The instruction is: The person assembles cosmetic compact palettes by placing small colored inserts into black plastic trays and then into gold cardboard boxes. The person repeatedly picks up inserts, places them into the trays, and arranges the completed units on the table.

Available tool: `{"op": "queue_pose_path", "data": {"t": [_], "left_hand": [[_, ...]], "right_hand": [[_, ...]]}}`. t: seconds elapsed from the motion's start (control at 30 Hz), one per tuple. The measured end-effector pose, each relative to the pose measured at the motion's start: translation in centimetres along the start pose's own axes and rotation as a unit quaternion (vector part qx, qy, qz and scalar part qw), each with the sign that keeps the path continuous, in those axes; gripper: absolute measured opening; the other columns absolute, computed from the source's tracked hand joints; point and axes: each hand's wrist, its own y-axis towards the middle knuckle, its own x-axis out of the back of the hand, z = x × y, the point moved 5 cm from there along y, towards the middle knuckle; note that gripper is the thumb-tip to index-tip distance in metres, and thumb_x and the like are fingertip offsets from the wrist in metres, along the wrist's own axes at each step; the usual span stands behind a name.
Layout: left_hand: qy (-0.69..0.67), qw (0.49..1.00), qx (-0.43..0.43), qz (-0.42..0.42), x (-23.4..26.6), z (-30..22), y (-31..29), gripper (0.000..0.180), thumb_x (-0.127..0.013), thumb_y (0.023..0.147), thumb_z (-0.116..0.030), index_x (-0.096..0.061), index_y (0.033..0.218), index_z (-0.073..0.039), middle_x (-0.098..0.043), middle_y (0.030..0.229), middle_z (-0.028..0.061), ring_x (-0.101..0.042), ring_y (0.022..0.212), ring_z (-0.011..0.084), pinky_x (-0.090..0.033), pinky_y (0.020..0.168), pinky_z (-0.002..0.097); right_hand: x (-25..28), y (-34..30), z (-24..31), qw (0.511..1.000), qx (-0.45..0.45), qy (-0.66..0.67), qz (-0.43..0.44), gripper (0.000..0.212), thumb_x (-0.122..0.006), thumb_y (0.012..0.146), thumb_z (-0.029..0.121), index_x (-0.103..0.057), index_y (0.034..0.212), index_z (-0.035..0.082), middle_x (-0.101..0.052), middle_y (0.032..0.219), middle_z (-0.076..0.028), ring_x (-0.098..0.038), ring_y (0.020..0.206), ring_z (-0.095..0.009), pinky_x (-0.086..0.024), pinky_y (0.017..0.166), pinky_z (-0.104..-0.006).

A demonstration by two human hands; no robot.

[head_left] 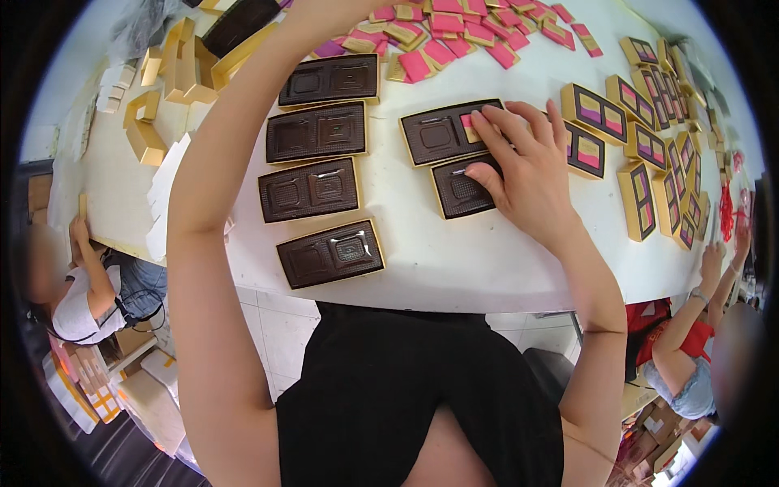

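Observation:
My right hand (527, 166) is spread over a shallow gold-edged box with a dark brown two-compartment tray (434, 134). Its fingertips touch a pink-and-gold packet (468, 127) in the right compartment; the left compartment holds nothing. Under my thumb and palm lies a second box with a dark tray (462, 188), partly covered. My left arm stretches to the far edge of view, where my left hand (345, 10) is beside a heap of pink-and-gold packets (442, 53). The upper edge cuts off its fingers.
Several boxes with bare dark trays (316, 131) stand in a column left of centre. Filled boxes (599, 112) crowd the right side. Gold box sleeves (185, 65) lie at the far left. One person (89, 284) sits at left, another (690, 349) at right.

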Motion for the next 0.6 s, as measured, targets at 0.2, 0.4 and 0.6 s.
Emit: {"op": "queue_pose_path", "data": {"t": [0.2, 0.4, 0.6], "left_hand": [[-0.044, 0.961, -0.272, -0.007, -2.8, -4.6, -5.4, 0.009, -0.071, 0.08, 0.007, -0.07, 0.085, 0.0, -0.073, 0.097, 0.0088, -0.069, 0.09, 0.0174, -0.055, 0.076, 0.0271], [0.024, 0.935, -0.35, -0.047, -4.1, -5.6, -7.1, 0.011, -0.076, 0.077, 0.004, -0.071, 0.084, -0.003, -0.073, 0.099, 0.0081, -0.07, 0.09, 0.0205, -0.055, 0.072, 0.0269], [-0.007, 0.969, -0.246, -0.025, -3.4, -5.6, -8.1, 0.025, -0.075, 0.081, 0.002, -0.069, 0.105, -0.003, -0.071, 0.1, 0.0072, -0.071, 0.089, 0.0159, -0.057, 0.073, 0.0256]], "right_hand": [[1.5, 0.7, -1.7, 0.968, -0.069, 0.232, -0.061, 0.033, -0.068, 0.09, 0.024, -0.063, 0.116, 0.004, -0.06, 0.121, -0.011, -0.053, 0.116, -0.036, -0.044, 0.101, -0.0467], [2.0, 2.9, -2.0, 0.735, -0.214, 0.644, -0.017, 0.029, -0.063, 0.093, 0.005, -0.06, 0.122, -0.003, -0.068, 0.107, -0.009, -0.065, 0.09, -0.012, -0.054, 0.077, -0.027], [1.2, 4.4, -3.8, 0.814, -0.189, 0.55, -0.015, 0.024, -0.061, 0.09, -0.005, -0.073, 0.11, 0.0, -0.071, 0.094, -0.007, -0.066, 0.081, -0.01, -0.054, 0.071, -0.0249]]}}
